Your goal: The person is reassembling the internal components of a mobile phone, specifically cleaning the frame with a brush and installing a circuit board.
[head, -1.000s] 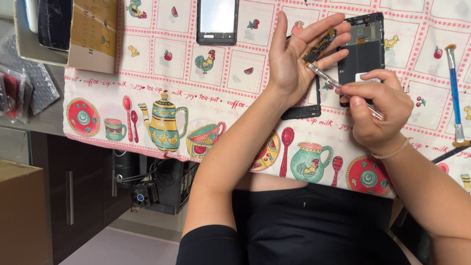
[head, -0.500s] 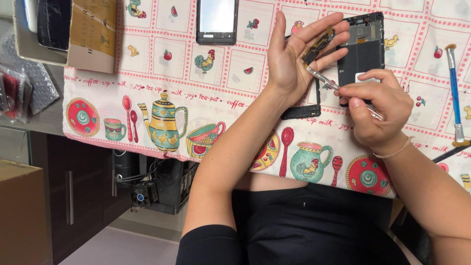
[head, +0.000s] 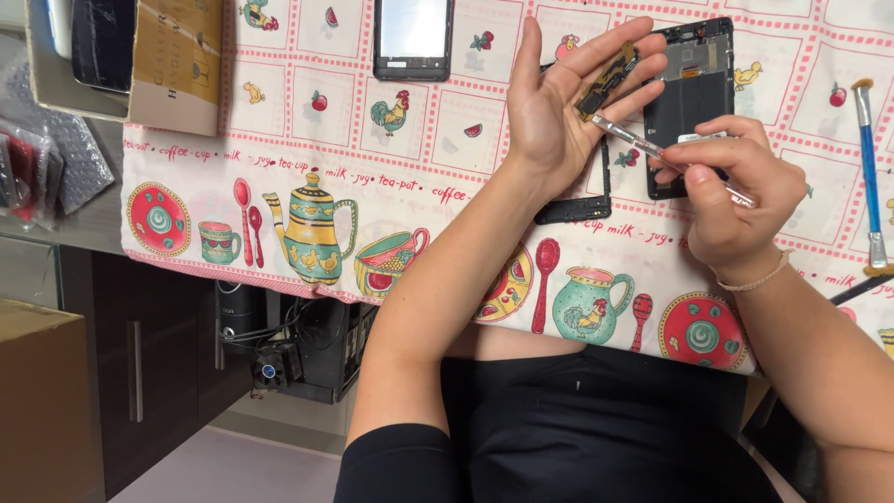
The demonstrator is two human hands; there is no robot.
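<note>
My left hand is raised palm up over the table, and a small dark and gold circuit part lies across its fingers. My right hand pinches metal tweezers whose tip touches that part. Just behind the two hands an opened black phone body lies on the patterned cloth. A thin black phone frame sits under my left wrist, partly hidden.
A phone with a pale screen lies at the top. A blue-handled tool rests at the right edge. A cardboard box and a dark device sit at the top left. The printed tablecloth hangs over the table's edge.
The tweezers' tip has crept slightly up toward the part on my left fingers. Both hands otherwise hold their places.
</note>
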